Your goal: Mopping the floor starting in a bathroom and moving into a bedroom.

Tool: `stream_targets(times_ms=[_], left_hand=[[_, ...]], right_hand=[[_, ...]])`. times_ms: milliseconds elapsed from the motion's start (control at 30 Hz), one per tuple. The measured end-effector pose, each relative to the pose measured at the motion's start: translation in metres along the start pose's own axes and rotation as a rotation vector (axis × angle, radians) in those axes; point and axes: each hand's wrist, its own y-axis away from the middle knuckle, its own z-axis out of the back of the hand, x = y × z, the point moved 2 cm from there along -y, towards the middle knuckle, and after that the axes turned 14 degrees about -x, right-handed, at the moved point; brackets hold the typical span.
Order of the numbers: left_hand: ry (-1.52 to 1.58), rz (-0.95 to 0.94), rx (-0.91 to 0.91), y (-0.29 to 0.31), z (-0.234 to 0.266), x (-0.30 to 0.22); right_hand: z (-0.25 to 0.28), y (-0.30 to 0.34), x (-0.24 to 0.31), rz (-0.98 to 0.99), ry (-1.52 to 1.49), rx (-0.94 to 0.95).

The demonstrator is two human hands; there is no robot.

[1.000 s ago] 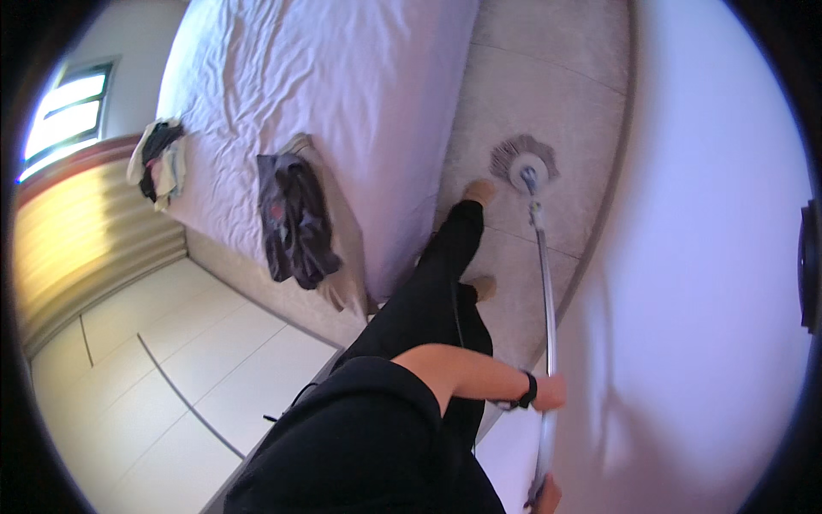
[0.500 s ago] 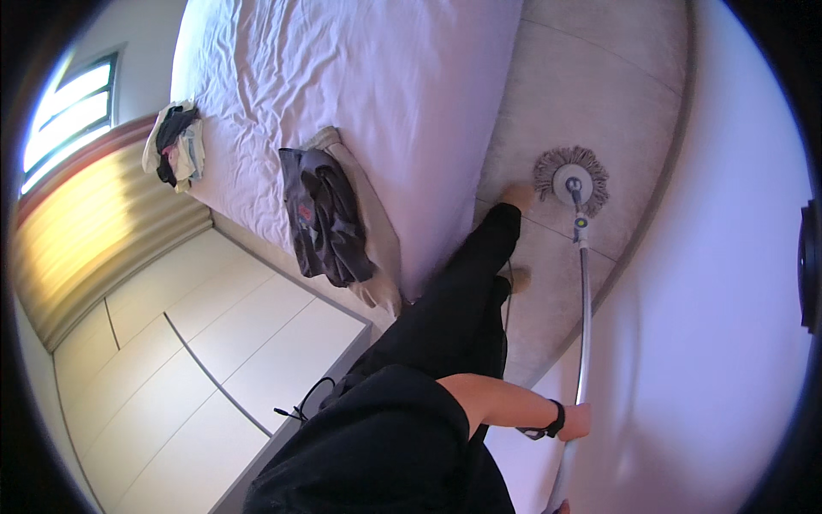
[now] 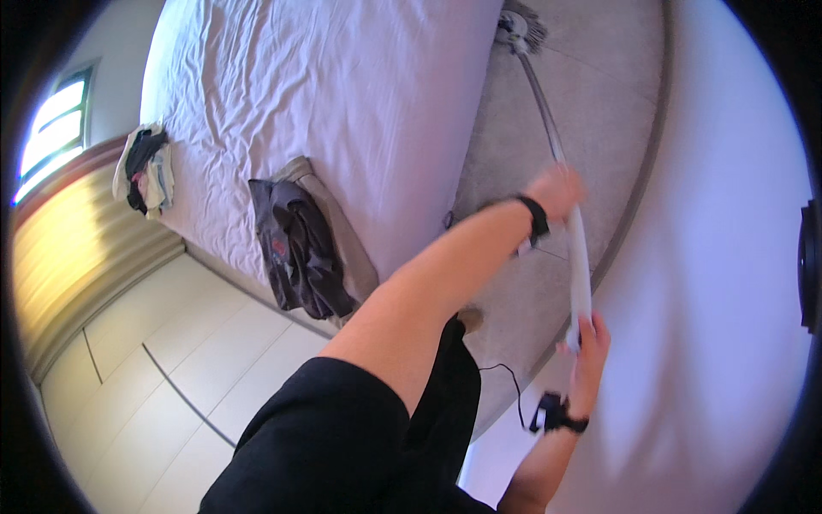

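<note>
A mop with a long handle reaches from my hands toward the far floor. Its round grey string head lies on the floor against the bed's right side. My left hand, slightly blurred, is wrapped around the pole partway along, with a black strap on the wrist. Closer to me, my right hand holds the handle's near end, fingers around it. A device on a black band sits on my right wrist, with a cable running from it.
To the left stands a bed with a rumpled pale sheet. Dark and beige clothes lie on its near edge, and a small clothes pile on its far left corner. A white wall bounds the tiled floor on the right.
The mop head has slid away from me and leftward to the bed's side. My left hand has moved far forward with the pole, and my right hand has come up into view.
</note>
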Motion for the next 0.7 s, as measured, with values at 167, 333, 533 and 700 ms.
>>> stream_targets(times_ms=[167,333,533,700], left_hand=[[-0.329,0.129,0.069,-0.013,0.056,0.052],[-0.459,0.046,0.253,0.057,0.042,-0.012],[-0.355,-0.22,0.224,0.225,-0.034,-0.163],[0.262,-0.3,0.434,0.406,-0.085,-0.343]], right_hand=[[-0.07,0.014,0.022,0.192,-0.08,0.189],[-0.026,0.057,-0.072,0.025,-0.265,0.345],[0.116,0.148,-0.26,-0.074,-0.319,0.113],[0.27,0.271,-0.409,-0.378,-0.156,-0.221]])
